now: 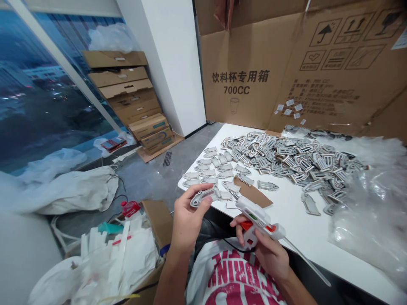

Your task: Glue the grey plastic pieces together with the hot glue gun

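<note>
A carton [254, 51] walls the room's far side; before it stands the white bench [286, 220], bearing a heap [280, 152] of grey parts, with a looser group toward its left corner. The right grip [270, 248] is wrapped round a glue gun [259, 214]; the left grip [187, 212] pinches one part [197, 199] by the bench's edge. Gluing seems in hand; the next move likely calls for a steady part and well-aimed nozzle [234, 195].
</note>
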The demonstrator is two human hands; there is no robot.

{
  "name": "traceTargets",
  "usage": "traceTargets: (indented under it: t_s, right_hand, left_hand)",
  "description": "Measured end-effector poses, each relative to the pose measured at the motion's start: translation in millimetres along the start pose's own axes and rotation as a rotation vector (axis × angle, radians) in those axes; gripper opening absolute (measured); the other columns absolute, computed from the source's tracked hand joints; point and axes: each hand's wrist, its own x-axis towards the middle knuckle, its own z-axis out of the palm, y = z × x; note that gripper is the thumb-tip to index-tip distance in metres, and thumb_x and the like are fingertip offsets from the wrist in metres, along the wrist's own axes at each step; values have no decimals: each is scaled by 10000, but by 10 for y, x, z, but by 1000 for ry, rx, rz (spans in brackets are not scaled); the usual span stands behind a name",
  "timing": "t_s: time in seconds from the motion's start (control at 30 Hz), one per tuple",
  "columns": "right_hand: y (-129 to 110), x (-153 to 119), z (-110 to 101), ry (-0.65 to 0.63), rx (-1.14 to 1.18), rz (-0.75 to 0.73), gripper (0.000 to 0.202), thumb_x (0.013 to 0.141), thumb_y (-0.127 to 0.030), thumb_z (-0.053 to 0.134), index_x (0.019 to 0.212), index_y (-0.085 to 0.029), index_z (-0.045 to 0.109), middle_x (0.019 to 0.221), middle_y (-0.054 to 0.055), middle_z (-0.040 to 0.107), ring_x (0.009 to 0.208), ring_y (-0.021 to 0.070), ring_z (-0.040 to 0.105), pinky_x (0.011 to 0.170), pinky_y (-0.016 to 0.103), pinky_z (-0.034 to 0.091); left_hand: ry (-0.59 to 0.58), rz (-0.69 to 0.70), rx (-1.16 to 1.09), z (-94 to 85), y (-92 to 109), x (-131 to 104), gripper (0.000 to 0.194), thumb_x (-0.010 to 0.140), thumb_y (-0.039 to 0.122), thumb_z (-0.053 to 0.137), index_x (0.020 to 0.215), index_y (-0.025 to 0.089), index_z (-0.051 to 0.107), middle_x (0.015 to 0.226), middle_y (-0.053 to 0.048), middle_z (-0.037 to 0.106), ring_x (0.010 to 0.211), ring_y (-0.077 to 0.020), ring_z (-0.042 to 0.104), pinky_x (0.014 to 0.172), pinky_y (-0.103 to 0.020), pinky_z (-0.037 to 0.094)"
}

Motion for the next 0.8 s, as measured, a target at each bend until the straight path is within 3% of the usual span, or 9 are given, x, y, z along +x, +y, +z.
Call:
traceTargets:
  t_s: [0.2,0.47,0.6,0.8]
  right_hand:
    - [45,14,-64,-3,-10,-28,400,1034,-472,576,1207,-213,827,1121,157,768,755,219,570,738,376,434]
    - [76,19,-72,32,-15,-25,404,1021,-489,583,1190,-214,826,1101,157,758,748,237,561,736,397,433]
    - [68,18,-57,45,-8,-26,392,1019,-484,594,1180,-212,827,1109,146,754,743,231,567,745,399,432]
    - [91,19,-79,32,-13,-32,398,1036,-474,568,1195,-204,814,1080,140,750,748,233,559,748,400,423]
  left_hand:
    - [-94,-149,-291,-44,-21,6,326,767,354,910,1046,207,827,1058,-74,828,920,-230,762,855,-313,584]
    - [-154,-58,-306,-78,-33,-28,302,770,430,924,959,216,823,994,-72,805,961,-257,749,881,-342,595]
    - [-198,-137,-372,-58,-53,-6,286,788,394,933,990,220,829,992,-60,809,1009,-260,771,931,-348,590]
    - [-138,-226,-363,-45,-96,26,345,789,381,928,1060,209,801,1028,-71,827,1047,-269,779,958,-359,578]
